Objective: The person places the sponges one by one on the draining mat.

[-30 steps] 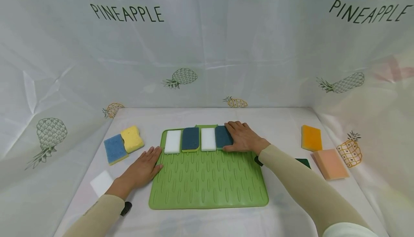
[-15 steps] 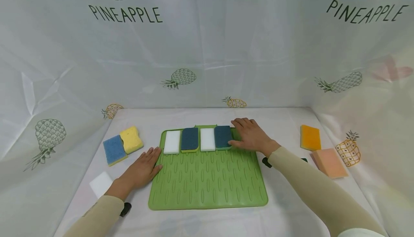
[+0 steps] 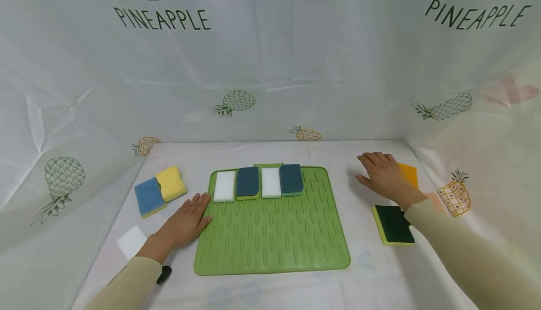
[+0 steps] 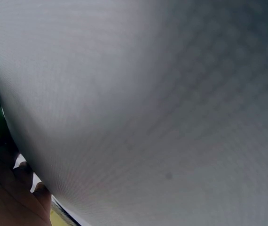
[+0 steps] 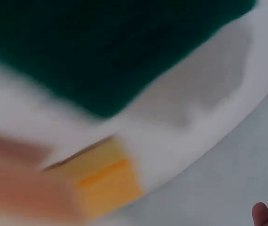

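Observation:
My left hand [image 3: 188, 220] lies flat with its fingertips at the left edge of the green ridged mat [image 3: 270, 235]. Along the mat's far side, in a row from the left, are a white sponge [image 3: 224, 186], a dark-blue-topped sponge [image 3: 247, 182], another white sponge [image 3: 271, 182] and another dark-blue-topped sponge [image 3: 291, 178]. To the right of the mat, my right hand [image 3: 386, 178] holds nothing, fingers loosely spread. It partly covers an orange sponge [image 3: 409, 174]. Below that wrist is a yellow sponge with a dark green scouring face [image 3: 394, 224], large in the right wrist view.
At the table's left are a blue sponge [image 3: 150, 197], a yellow sponge [image 3: 171, 183] and a white sponge [image 3: 132, 241] partly behind the left forearm. The right forearm mostly hides a peach sponge [image 3: 434, 201]. A pineapple-print sheet [image 3: 279, 75] rises behind the table.
My right hand has left the rightmost dark-blue-topped sponge and moved right, off the mat, toward the orange sponge. The green-faced sponge has come into view. My left hand stays in place.

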The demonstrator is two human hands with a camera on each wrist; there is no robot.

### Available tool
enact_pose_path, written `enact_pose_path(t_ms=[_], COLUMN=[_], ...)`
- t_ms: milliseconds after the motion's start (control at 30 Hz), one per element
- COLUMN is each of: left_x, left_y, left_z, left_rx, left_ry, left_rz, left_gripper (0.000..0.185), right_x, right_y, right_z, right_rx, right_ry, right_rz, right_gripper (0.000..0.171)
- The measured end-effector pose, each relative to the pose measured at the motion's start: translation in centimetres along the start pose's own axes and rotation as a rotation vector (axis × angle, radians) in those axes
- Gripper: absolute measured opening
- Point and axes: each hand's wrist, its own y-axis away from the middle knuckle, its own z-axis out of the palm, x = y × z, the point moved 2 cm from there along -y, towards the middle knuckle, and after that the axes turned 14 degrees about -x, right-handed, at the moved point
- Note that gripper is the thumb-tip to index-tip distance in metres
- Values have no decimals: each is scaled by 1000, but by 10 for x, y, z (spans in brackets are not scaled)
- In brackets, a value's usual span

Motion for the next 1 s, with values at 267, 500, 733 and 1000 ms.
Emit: enact_pose_path(t_ms=[267, 500, 733, 1000], left_x=[-2, -2, -1, -2], left_y=[-1, -1, -1, -1], left_z=[2, 2, 1, 2], left_rx=[5, 4, 3, -1], left_ry=[-4, -7, -13, -16], left_rz=[6, 1, 5, 2], left_gripper=[71, 71, 70, 71], right_x=[47, 58, 60, 67], right_y=[63, 96, 101, 99], right_z=[-1, 6, 11, 9], right_rx=[-87, -209, -245, -291], right_ry=[12, 35, -13, -124], right_rz=[118, 176, 278, 419], right_gripper=[68, 68, 73, 108])
